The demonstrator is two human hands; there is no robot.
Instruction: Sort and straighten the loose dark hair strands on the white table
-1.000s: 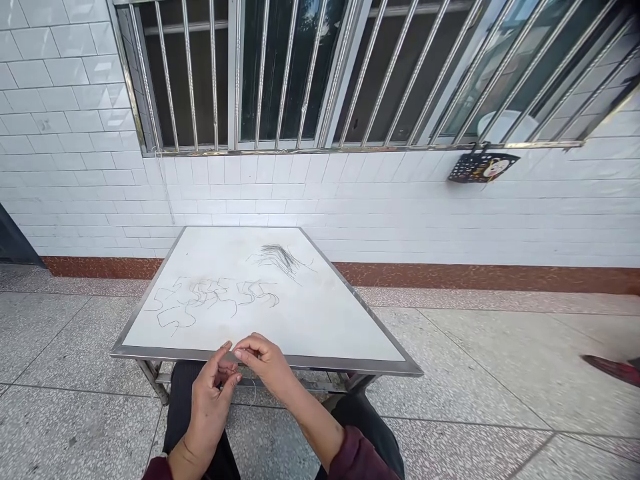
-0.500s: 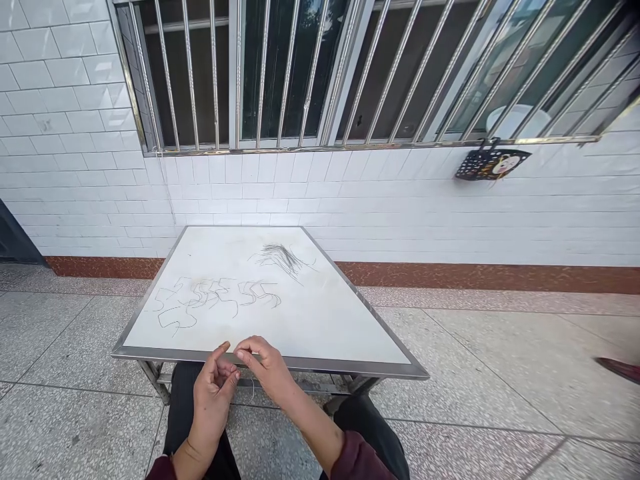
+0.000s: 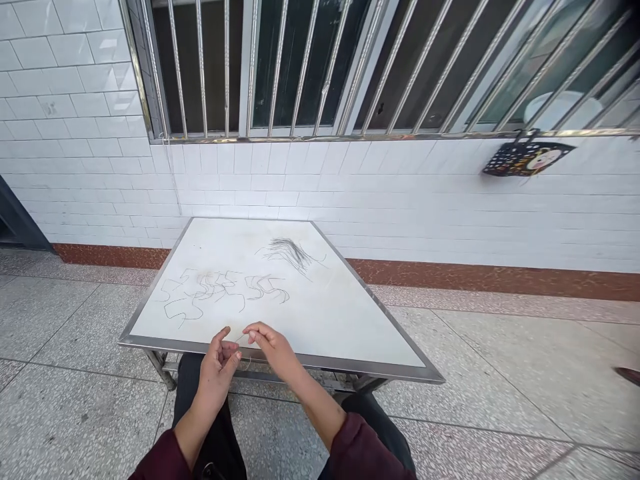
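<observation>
- Left hand [image 3: 219,363] and right hand [image 3: 270,345] pinch one thin strand [image 3: 243,339] between fingertips at the table [image 3: 320,333] edge.
- Bent strands [image 3: 220,293] lie arranged; a loose bundle [image 3: 290,251] lies unsorted.

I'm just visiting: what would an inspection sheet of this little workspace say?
Surface: white table with metal rim, standing on a speckled tile floor.
Job's things: a thin strand pinched between both hands; bent strands laid in rows; a loose dark bundle farther back.
Clutter: nothing seen.
Fingers: left hand and right hand meet at the table's near edge.
Cables: nothing seen.
Surroundings: white tiled wall, barred window, hanging dark basket.
</observation>
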